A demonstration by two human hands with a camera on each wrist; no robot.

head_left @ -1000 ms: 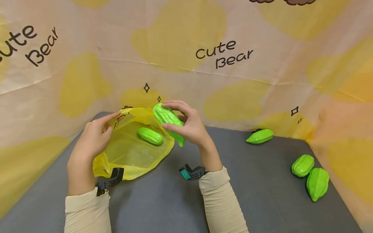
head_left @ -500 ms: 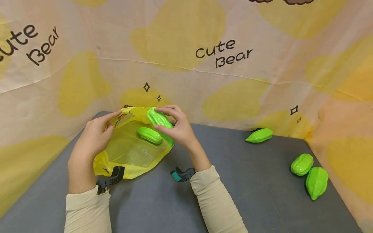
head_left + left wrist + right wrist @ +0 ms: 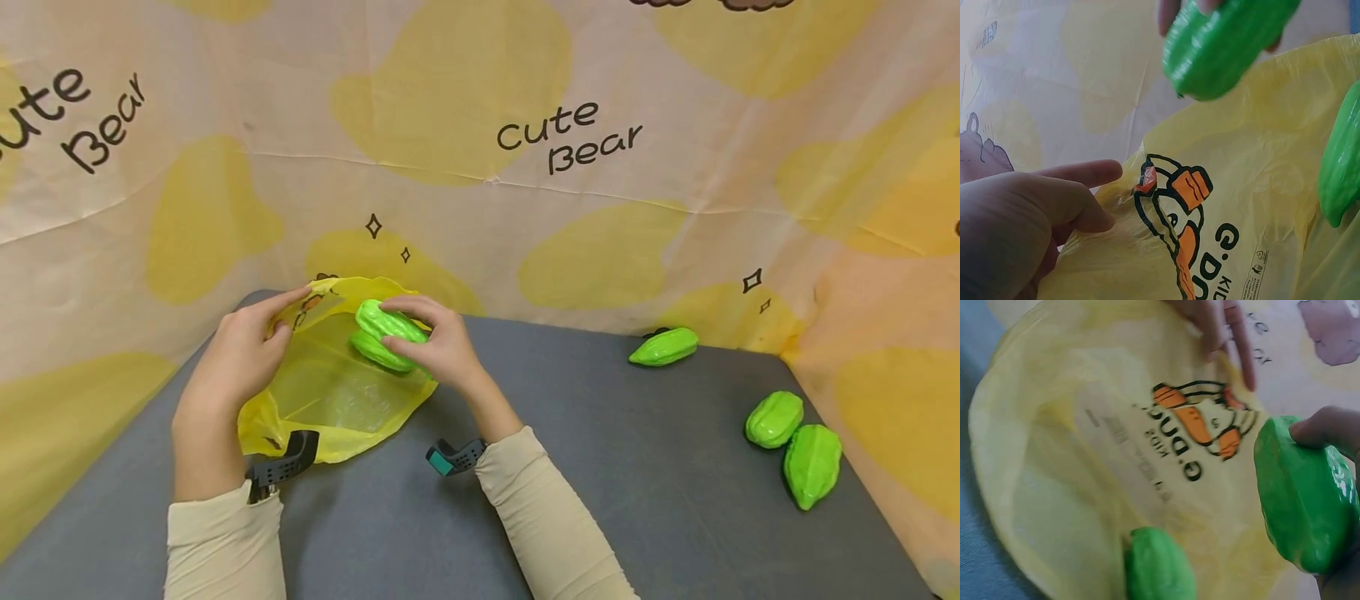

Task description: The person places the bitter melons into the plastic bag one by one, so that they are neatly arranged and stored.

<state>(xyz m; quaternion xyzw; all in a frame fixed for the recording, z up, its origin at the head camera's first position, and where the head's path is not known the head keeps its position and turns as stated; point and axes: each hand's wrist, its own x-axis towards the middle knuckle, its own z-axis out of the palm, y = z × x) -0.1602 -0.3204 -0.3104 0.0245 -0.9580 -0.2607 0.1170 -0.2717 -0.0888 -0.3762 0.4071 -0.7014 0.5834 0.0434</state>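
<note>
My right hand (image 3: pixel 444 348) grips a shiny, ridged green gourd (image 3: pixel 378 317), thumb on the near side and fingers on the far side. It holds the gourd at the mouth of a yellow plastic bag (image 3: pixel 333 408). Inside the bag lies a second green gourd (image 3: pixel 1159 569), which the held one partly covers in the head view. My left hand (image 3: pixel 242 350) pinches the bag's upper left rim and keeps the mouth wide. Beside those fingers, the left wrist view has a printed cartoon duck (image 3: pixel 1188 194) on the bag wall.
On the grey tabletop (image 3: pixel 585 467), a green gourd (image 3: pixel 664 347) lies near the back wall. Two more, a rounder gourd (image 3: pixel 775 419) and a pointed gourd (image 3: pixel 812 467), lie together at the right edge. A yellow-patterned cloth (image 3: pixel 450 100) closes off the back and sides.
My right hand has moved left and slightly down, bringing its gourd from the bag's right rim to over the gourd inside. My left hand has stayed on the rim.
</note>
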